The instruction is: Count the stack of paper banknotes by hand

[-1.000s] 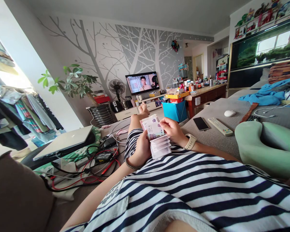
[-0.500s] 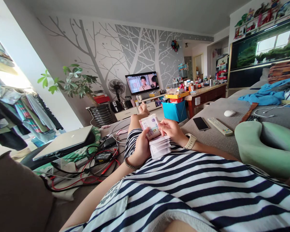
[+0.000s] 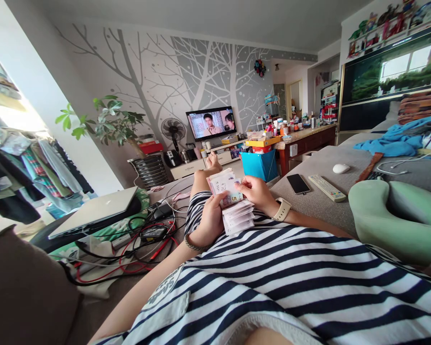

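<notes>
A stack of banknote-like papers (image 3: 231, 198) is in my left hand (image 3: 209, 219), its thumb pressed on the front; a figure 5 shows near the lower edge. Over the upper part of the stack lies a white slip (image 3: 222, 186) with rows of dark printed characters. My right hand (image 3: 257, 195) pinches at the right edge of that slip, fingers closed. Below the stack, several white slips (image 3: 239, 221) hang fanned in overlapping layers over my striped shirt; the grip on them is hidden.
On the sofa to my right lie a phone (image 3: 298, 184), a remote control (image 3: 327, 188), a white mouse (image 3: 341, 168) and a green neck pillow (image 3: 391, 225). At left, a laptop (image 3: 96, 211) rests beside tangled cables (image 3: 143, 247). A blue box (image 3: 259, 165) stands ahead.
The white slip with dark characters now covers the upper part of the front note, where the note's printed face showed before. My right fingers have shifted slightly; the fanned slips hang much as before.
</notes>
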`<state>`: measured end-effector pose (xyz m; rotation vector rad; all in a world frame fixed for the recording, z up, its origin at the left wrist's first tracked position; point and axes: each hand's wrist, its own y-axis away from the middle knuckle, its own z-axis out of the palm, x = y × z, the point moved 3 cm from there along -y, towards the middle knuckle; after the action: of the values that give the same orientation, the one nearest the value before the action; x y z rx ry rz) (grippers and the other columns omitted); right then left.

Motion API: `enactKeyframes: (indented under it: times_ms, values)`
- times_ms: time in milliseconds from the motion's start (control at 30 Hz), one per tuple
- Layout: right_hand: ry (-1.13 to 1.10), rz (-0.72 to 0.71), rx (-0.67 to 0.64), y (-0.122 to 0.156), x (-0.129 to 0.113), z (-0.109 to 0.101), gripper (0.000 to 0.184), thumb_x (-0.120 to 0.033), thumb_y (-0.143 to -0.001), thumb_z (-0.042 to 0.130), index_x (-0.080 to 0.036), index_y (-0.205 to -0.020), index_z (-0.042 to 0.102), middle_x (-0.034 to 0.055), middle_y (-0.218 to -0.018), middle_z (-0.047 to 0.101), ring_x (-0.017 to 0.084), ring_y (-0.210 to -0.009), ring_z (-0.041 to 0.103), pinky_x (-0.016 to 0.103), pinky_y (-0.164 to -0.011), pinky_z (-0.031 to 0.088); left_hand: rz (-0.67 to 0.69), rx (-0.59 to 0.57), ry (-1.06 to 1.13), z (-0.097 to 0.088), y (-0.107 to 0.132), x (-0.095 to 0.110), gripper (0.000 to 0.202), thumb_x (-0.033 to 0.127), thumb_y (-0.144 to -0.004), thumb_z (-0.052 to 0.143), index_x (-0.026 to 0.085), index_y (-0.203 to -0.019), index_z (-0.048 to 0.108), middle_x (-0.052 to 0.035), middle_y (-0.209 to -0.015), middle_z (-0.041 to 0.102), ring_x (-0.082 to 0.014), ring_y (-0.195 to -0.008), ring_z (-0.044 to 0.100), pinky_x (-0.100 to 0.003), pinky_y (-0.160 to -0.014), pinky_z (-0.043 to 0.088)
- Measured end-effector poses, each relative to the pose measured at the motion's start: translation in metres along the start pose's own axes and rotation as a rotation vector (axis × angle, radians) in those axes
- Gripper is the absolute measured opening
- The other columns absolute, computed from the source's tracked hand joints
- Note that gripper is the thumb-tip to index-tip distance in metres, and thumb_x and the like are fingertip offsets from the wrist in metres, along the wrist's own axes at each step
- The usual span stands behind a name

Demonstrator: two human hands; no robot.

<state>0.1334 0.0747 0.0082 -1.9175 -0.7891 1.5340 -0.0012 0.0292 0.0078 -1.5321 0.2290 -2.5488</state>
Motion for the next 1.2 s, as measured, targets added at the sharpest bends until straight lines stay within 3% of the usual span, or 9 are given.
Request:
enactKeyframes:
  times_ms: [333, 500, 733, 933, 1200]
  values:
    - [-0.131, -0.077, -0.015, 0.002, -0.008, 0.0, 0.032, -0.046, -0.085, 0.055, -0.018, -0.073, 0.049, -0.0031, -0.062, 0.048, 0.01, -0.057, 0.042, 0.023, -0.054, 0.032, -0.156, -0.002, 0.164, 0.005, -0.002, -0.002, 0.034, 0.027, -0.087, 0.048, 0.011, -0.112, 0.064, -0.0098, -0.09, 0.074, -0.0248, -0.09, 0.07, -0.037, -0.084, 0.054]
    - [-0.166, -0.091, -0.048, 0.004, -0.013, 0.001, 0.03, -0.045, -0.087, 0.052, -0.017, -0.075, 0.052, -0.0021, -0.065, 0.051, 0.01, -0.057, 0.044, 0.023, -0.054, 0.033, -0.081, 0.017, 0.152, 0.005, -0.005, -0.001, 0.032, 0.021, -0.084, 0.048, 0.014, -0.109, 0.066, -0.0069, -0.087, 0.074, -0.0228, -0.09, 0.07, -0.033, -0.084, 0.053]
    - [-0.15, -0.077, -0.036, 0.004, -0.012, 0.0, 0.03, -0.043, -0.09, 0.049, -0.017, -0.075, 0.054, -0.0023, -0.062, 0.049, 0.01, -0.055, 0.043, 0.023, -0.054, 0.032, -0.063, 0.081, 0.102, -0.001, -0.006, -0.004, 0.023, 0.023, -0.083, 0.052, 0.014, -0.096, 0.069, -0.0069, -0.082, 0.074, -0.0238, -0.088, 0.07, -0.033, -0.08, 0.054]
    - [-0.133, -0.079, -0.031, 0.003, -0.012, 0.001, 0.031, -0.044, -0.09, 0.049, -0.016, -0.076, 0.054, -0.0025, -0.063, 0.05, 0.01, -0.056, 0.042, 0.022, -0.053, 0.032, -0.025, 0.06, 0.06, 0.001, -0.004, -0.002, 0.023, 0.019, -0.082, 0.051, 0.012, -0.094, 0.069, -0.0064, -0.08, 0.074, -0.0231, -0.085, 0.07, -0.033, -0.079, 0.055]
    - [-0.108, -0.079, -0.034, 0.003, -0.014, 0.0, 0.036, -0.047, -0.091, 0.046, -0.017, -0.073, 0.052, -0.0018, -0.063, 0.049, 0.011, -0.059, 0.043, 0.023, -0.055, 0.032, -0.02, 0.121, 0.016, 0.001, -0.001, 0.001, 0.019, 0.018, -0.081, 0.053, 0.012, -0.088, 0.069, -0.006, -0.078, 0.073, -0.0241, -0.086, 0.07, -0.033, -0.079, 0.055]
